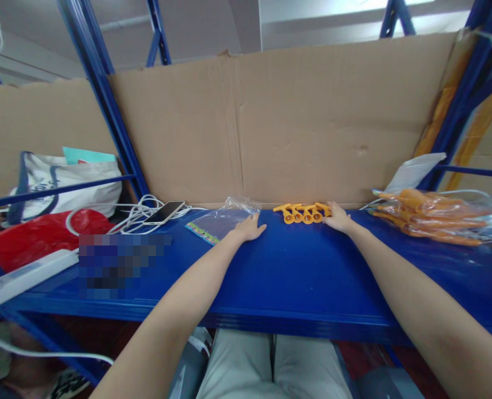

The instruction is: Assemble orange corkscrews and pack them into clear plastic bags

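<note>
My left hand (249, 227) rests on the right edge of a clear plastic bag (221, 218) with a colourful printed strip. Its fingers are apart and its thumb points right. Toward the back of the blue table stands a tight row of several small orange plastic trumpets (298, 213), their round flared mouths facing me. At the right end of this row, my right hand (338, 217) has its thumb in front and its fingers behind, closed on the last trumpet. The fingertips there are partly hidden.
Plastic bags of orange trumpets (432, 216) lie at the right. Left of me are a phone (165, 213), white cables (135, 219), a red bag (41, 238) and a white power strip (33, 277). A cardboard sheet (304, 127) walls off the back. Blue posts (104, 100) frame the table.
</note>
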Available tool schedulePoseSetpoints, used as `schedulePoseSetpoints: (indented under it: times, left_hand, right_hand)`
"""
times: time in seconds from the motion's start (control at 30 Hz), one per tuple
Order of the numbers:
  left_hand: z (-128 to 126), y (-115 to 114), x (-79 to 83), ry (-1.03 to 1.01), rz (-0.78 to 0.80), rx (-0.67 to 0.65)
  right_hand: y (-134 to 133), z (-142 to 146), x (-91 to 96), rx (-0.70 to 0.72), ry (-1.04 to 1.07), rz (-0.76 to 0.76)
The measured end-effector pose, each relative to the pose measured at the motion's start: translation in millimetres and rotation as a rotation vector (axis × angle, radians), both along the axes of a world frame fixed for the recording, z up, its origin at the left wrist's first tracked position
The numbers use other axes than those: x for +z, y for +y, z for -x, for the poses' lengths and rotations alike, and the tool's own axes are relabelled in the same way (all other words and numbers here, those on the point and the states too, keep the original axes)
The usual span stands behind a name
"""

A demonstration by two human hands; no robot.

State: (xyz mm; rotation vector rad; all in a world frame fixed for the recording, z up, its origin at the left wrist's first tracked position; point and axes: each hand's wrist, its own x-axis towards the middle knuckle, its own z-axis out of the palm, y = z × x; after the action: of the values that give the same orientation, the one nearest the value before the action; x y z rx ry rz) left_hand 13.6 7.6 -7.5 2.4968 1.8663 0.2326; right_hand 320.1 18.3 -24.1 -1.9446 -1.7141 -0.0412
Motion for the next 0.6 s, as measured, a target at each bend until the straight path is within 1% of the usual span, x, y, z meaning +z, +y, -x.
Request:
schedulePoseSetpoints:
  times: [0.07,0.13,0.27,0.37,0.5,0.6]
  left_hand:
    - [-1.1,-0.2,0.5,0.004,-0.006,-0.06]
    - [-1.5,-1.1,2.1,0.024,-0.007,-0.104]
    - [-0.4,-3.2,6.5,0.065,-0.011,-0.152]
    - [-0.3,-4.0,8.6,0.08,-0.038,-0.2]
    - [-4.6,-6.5,9.7,0.101,-0.085,-0.256]
    - [-10.1,-11.1,11.7,0.109,-0.105,-0.297]
  right_hand:
    - [-5.0,5.7,5.5,-0.036,-0.004,0.026]
    - [-9.8,12.3,9.9,-0.009,-0.037,0.008]
    - [-17.9,29.8,12.8,0.102,-0.165,-0.087]
    - [-23.1,47.3,12.6,0.21,-0.25,-0.14]
    - [-29.7,70.7,14.4,0.354,-0.346,-0.157]
    - [-34.5,83.9,16.0,0.44,-0.392,-0.136]
